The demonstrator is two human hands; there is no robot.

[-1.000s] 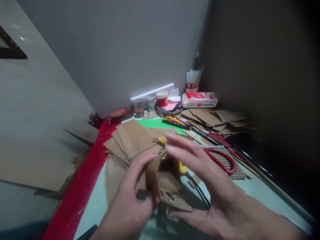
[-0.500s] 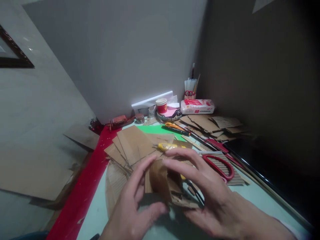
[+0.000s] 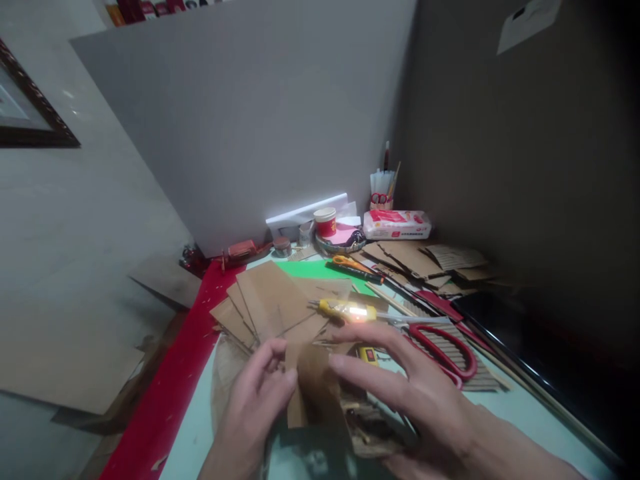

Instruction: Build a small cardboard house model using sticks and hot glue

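Note:
A small folded cardboard piece (image 3: 319, 387) with a curved brown face and a rough, torn lower end hangs just over the table in front of me. My right hand (image 3: 415, 393) grips it from the right, its fingers arched over the top and the thumb low beneath. At the left edge, my left hand (image 3: 263, 393) pinches the cardboard between thumb and curled fingers. Just beyond the fingers lies a yellow hot glue gun (image 3: 345, 311), lit bright on its side. Red-handled scissors (image 3: 445, 347) rest to the right of my right hand.
Flat cardboard sheets (image 3: 273, 297) fan out behind my left hand. More cardboard scraps (image 3: 410, 257) lie at the back right, near a red paper cup (image 3: 325, 223) and a tissue pack (image 3: 397, 225). A dark glossy slab (image 3: 520, 347) borders the right side.
My left fingers and thumb have closed onto the cardboard's left edge from a wider spread. The cardboard and right hand sit slightly lower in view, and the whole view has shifted.

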